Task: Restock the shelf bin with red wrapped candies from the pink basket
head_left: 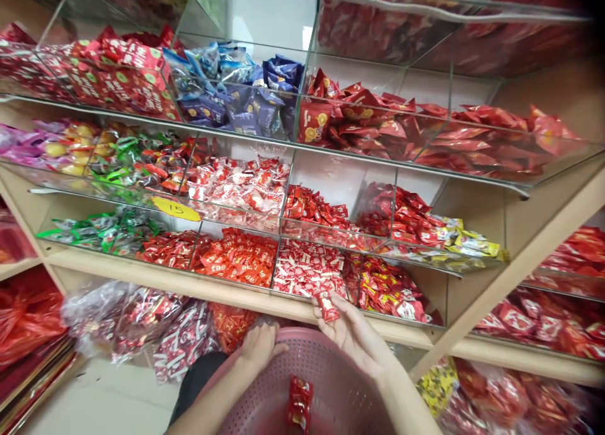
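My right hand (347, 331) holds a small red-wrapped candy (327, 307) between its thumb and fingers, above the far rim of a pink perforated plastic basket (331, 353). My left hand (259, 347) grips the basket's rim at its left side, the thumb lying over the edge. Inside the basket lie red wrapped candies (300, 402), end to end. Just beyond my right hand is a compartment of red and white wrapped candies (309, 266). Beside it are orange-red packets (239, 257) on the left and red and yellow candies (390, 290) on the right.
Clear-fronted shelves (246, 137) hold several kinds of wrapped sweets. A yellow tag (176, 208) reads 15. Bagged candies (142, 321) lie below the wooden ledge (155, 274) at left, and more bags (496, 391) at lower right. A slanting wooden divider (515, 268) stands at right.
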Demonstrator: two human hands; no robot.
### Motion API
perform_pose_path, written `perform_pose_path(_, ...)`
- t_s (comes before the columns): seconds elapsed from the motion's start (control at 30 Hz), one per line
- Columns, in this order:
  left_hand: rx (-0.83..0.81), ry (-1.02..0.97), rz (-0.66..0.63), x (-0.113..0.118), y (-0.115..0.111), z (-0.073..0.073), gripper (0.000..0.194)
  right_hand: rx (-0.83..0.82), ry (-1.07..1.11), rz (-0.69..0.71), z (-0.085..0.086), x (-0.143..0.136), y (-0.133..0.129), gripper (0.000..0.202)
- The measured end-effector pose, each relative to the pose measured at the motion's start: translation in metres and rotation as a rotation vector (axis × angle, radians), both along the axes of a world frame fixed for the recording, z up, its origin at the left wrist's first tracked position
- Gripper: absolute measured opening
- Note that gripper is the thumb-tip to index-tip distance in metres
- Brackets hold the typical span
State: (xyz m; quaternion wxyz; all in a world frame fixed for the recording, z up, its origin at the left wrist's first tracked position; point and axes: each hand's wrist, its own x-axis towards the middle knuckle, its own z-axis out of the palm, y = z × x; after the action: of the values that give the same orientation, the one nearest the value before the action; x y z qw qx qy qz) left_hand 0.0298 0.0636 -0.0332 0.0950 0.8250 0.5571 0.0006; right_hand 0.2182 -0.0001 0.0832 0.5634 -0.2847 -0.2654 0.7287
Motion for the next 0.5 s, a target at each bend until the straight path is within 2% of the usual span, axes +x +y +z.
perform_pose_path(0.17, 0.011, -0.003, -0.011, -0.001, -0.001, 0.001, 0.043, -0.058, -0.123, -0.025, -0.008, -0.004, 0.002, 0.021)
perform_pose_path(0.37, 0.006, -0.004, -0.016, -0.001, -0.003, 0.004, 0.039, -0.005, -0.199, -0.020, -0.012, -0.007, -0.003, 0.022)
perform_pose_path(0.5, -0.001, -0.006, -0.024, -0.001, -0.004, 0.006, 0.040, 0.060, -0.333, -0.043, -0.009, -0.013, -0.008, 0.036)
